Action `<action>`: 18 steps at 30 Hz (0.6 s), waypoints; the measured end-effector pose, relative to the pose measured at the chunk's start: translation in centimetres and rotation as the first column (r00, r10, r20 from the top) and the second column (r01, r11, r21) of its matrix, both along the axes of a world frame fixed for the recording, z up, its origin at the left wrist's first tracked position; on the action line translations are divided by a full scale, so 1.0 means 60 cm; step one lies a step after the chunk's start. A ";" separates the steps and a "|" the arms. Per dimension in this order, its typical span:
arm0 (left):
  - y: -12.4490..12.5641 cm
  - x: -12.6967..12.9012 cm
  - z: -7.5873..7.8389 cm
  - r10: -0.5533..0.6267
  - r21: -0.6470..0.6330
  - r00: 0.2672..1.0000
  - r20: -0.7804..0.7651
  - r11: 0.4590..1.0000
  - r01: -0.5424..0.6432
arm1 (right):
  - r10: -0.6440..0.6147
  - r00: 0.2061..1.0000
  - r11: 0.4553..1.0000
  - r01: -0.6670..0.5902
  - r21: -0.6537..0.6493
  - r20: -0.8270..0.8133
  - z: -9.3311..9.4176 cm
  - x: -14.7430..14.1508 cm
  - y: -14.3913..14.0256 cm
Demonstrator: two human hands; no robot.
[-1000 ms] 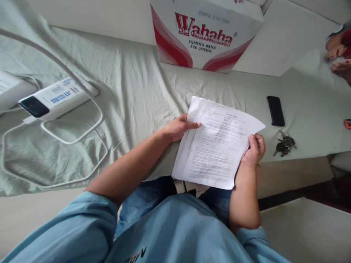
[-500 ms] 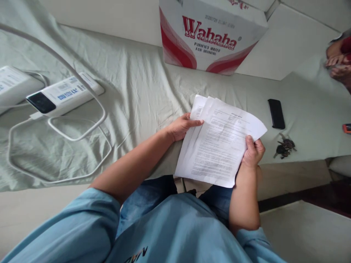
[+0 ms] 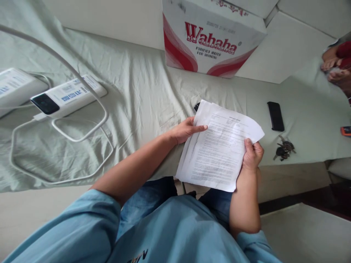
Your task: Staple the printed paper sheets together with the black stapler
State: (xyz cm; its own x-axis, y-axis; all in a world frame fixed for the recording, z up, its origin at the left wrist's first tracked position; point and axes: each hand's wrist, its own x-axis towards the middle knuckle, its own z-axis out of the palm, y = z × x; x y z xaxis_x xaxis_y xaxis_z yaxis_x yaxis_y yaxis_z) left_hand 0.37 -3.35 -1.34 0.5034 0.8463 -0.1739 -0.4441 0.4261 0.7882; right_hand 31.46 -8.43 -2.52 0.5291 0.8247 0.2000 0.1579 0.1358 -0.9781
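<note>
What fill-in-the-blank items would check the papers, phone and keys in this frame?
1. Both hands hold a stack of printed ____, the left hand at its upper left edge, the right hand at its right edge.
2. The black phone lies on the sheet above a bunch of ____.
3. The box reads "Wahaha purified ____ for drinking".

Missing words: papers; keys; water

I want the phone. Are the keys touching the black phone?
Apart. The head view shows bare green sheet between the black phone and the keys, which lie nearer the bed edge.
</note>
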 end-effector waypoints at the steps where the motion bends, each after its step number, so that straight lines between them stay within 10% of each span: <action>1: -0.001 0.001 0.001 0.006 -0.004 1.000 -0.004 1.000 -0.006 | -0.002 1.000 1.000 0.002 0.000 0.006 0.000 0.000 0.000; 18: -0.006 0.009 0.009 0.056 0.114 0.994 -0.093 0.992 -0.046 | 0.028 0.997 1.000 -0.027 -0.013 0.078 -0.008 0.004 0.000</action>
